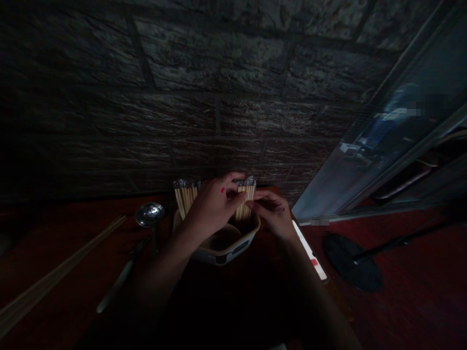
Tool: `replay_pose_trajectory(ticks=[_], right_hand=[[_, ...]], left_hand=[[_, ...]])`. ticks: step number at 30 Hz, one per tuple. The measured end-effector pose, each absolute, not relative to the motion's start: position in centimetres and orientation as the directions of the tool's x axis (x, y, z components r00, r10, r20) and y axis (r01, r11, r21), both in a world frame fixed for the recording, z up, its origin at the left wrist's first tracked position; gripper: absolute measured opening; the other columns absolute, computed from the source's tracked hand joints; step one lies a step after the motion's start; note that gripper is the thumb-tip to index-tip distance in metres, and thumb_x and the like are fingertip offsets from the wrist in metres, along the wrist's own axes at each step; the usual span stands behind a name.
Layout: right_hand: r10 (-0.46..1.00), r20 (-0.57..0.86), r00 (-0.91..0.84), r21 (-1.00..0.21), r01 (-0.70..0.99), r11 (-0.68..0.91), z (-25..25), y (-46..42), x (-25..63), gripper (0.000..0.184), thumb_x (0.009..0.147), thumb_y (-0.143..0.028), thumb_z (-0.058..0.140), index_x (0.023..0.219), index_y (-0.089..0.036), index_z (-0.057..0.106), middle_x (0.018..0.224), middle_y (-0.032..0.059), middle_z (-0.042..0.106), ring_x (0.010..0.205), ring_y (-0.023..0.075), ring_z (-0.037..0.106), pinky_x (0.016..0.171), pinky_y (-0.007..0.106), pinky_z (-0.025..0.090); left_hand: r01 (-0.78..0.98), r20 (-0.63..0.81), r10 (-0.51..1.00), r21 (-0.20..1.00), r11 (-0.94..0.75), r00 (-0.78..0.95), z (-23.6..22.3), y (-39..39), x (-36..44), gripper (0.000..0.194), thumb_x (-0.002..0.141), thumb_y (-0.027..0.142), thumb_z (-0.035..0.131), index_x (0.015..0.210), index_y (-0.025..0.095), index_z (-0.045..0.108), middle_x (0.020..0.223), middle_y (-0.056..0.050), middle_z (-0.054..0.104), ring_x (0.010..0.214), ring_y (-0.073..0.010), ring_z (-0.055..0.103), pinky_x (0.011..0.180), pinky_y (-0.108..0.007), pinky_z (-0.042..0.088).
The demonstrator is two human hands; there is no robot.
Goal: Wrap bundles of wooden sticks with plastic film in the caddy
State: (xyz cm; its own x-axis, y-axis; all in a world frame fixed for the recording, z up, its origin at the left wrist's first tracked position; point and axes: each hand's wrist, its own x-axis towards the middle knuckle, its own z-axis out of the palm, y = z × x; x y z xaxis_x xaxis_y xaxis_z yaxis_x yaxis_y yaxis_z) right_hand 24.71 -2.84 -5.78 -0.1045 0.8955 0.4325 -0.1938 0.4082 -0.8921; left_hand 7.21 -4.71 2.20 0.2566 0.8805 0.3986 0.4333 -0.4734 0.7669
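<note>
A bunch of pale wooden chopsticks in clear wrappers [244, 206] stands in a light plastic basket [223, 256]. My left hand [215, 201] reaches over the basket, its thumb and fingers closed on the left side of that bunch. From the right, my right hand [273, 210] pinches the same bunch with thumb and fingertips. More wrapped chopsticks [185, 198] lean upright at the basket's left side, partly behind my left hand. A round shape shows dimly inside the basket.
Left of the basket lie a shiny metal ladle [150, 214], a utensil with a light handle [117, 286] and long thin sticks [62, 274]. A white slab-like object [309, 250] lies at the table's right edge. Behind rises a brick-patterned wall [219, 121]; a round black stand base [353, 262] is on the floor.
</note>
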Motion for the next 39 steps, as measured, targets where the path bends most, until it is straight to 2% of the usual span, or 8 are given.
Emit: replay_pose_trajectory(ticks=[10, 24, 39], right_hand=[[0.903, 0.411, -0.120, -0.900, -0.207, 0.382, -5.71, -2.82, 24.66, 0.028, 0.072, -0.020, 0.079, 0.098, -0.027, 0.072, 0.093, -0.0020, 0.075, 0.087, 0.0139, 0.068, 0.090, 0.031, 0.053], [0.893, 0.413, -0.179, -0.896, -0.255, 0.363, -6.03, -2.77, 24.61, 0.029, 0.072, -0.019, 0.079, 0.098, -0.028, 0.072, 0.101, -0.0017, 0.075, 0.095, 0.0158, 0.069, 0.094, 0.036, 0.052], [0.896, 0.409, -0.172, -0.901, -0.234, 0.367, -5.66, -2.94, 24.64, 0.026, 0.070, -0.020, 0.080, 0.095, -0.026, 0.073, 0.100, -0.0013, 0.074, 0.096, 0.0167, 0.068, 0.095, 0.036, 0.052]], left_hand=[[0.430, 0.354, 0.896, 0.788, -0.441, 0.268, 2.04, -4.62, 6.99, 0.031, 0.085, 0.023, 0.061, 0.116, 0.017, 0.061, 0.099, -0.008, 0.076, 0.088, -0.0203, 0.074, 0.077, -0.031, 0.057], [0.439, 0.362, 0.877, 0.764, -0.473, 0.315, 2.06, -4.59, 6.94, 0.035, 0.083, 0.016, 0.061, 0.119, 0.018, 0.060, 0.095, -0.006, 0.077, 0.088, -0.0193, 0.073, 0.078, -0.031, 0.056], [0.430, 0.357, 0.881, 0.774, -0.464, 0.309, 1.82, -4.56, 6.73, 0.041, 0.083, 0.022, 0.064, 0.124, 0.020, 0.056, 0.095, -0.005, 0.077, 0.087, -0.0211, 0.074, 0.076, -0.031, 0.056]])
